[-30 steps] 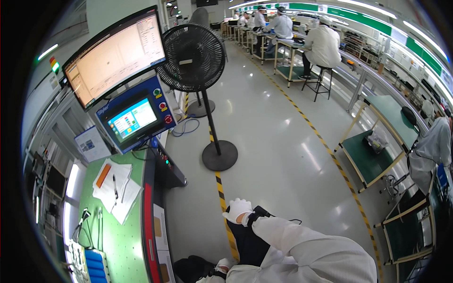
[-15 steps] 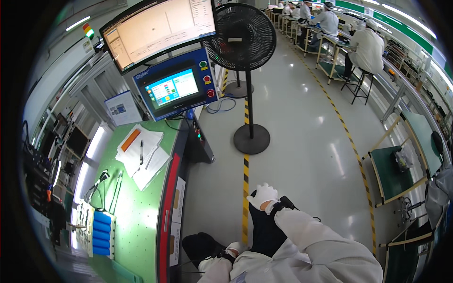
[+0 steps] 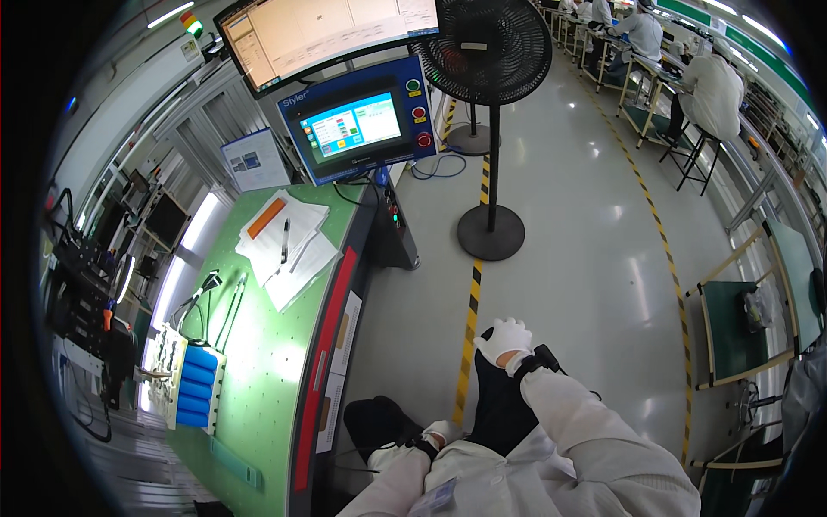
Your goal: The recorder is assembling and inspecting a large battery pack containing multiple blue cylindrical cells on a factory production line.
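Note:
My right hand [image 3: 506, 341], in a white glove with a black band at the wrist, rests on my right knee. Its fingers drape over the dark trouser leg, apart and holding nothing. My left hand [image 3: 443, 433], also gloved and banded, lies low against my left thigh, its fingers mostly hidden. Left of me on the green perforated worktable [image 3: 258, 345] stands a block of blue cylindrical cells [image 3: 197, 386] in a pale frame, away from both hands. Behind it lie long thin tweezers [image 3: 233, 312] and a black cable connector [image 3: 209, 281].
Papers [image 3: 297, 250] with a pen and orange strip lie farther back, below a blue control panel [image 3: 357, 125] and a monitor [image 3: 336, 30]. A black pedestal fan [image 3: 493, 172] stands on the floor. Green-topped carts [image 3: 732, 332] and seated workers are at right.
My view has shifted, so the table, panel and fan appear higher and farther right. Both hands stay on my legs, and nothing has been picked up.

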`<state>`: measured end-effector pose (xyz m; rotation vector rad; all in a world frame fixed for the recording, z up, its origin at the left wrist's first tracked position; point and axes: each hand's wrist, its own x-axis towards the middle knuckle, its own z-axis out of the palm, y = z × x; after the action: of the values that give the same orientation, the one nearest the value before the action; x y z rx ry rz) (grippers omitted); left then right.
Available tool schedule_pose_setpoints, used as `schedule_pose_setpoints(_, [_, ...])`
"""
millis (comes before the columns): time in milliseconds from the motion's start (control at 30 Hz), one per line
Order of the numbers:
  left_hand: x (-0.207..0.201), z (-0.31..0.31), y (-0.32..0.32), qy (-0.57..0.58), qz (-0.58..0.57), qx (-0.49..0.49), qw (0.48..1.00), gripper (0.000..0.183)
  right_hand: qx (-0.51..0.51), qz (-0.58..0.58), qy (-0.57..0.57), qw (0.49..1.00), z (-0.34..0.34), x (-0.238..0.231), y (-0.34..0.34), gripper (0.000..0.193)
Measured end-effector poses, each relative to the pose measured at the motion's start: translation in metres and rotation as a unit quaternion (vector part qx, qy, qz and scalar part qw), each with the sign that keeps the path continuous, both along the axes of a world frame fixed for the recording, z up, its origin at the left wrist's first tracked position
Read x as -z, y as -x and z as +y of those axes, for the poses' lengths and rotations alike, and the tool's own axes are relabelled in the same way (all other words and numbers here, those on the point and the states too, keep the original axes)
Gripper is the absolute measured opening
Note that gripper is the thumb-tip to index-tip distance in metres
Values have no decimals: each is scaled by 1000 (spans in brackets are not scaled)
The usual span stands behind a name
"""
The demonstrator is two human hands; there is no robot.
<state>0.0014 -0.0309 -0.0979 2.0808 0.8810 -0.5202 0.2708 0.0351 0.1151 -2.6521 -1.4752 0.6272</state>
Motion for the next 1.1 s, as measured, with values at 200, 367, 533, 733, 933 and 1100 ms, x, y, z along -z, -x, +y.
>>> schedule_pose_setpoints(200, [17, -2, 5, -20, -6, 35, 999, 40, -3, 7, 2, 1000, 2, 5, 4, 63])
schedule_pose_setpoints(367, [41, -1, 7, 3, -6, 26, 1000, 42, 5, 9, 4, 1000, 3, 1, 1, 63])
schedule_pose_setpoints(533, [21, -1, -11, -16, 23, 36, 999, 38, 19, 7, -15, 1000, -4, 0, -8, 61])
schedule_pose_setpoints(733, [-9, -1, -7, -4, 3, -24, 1000, 41, 16, 2, -13, 1000, -1, 2, -5, 63])
schedule_pose_setpoints(933, [-6, -2, -4, -10, 15, -22, 1000, 40, 17, 11, -10, 1000, -1, 2, -2, 64])
schedule_pose_setpoints(1100, [5, 0, 4, -2, 19, -11, 1000, 43, 14, 12, -6, 1000, 2, 0, 4, 63])
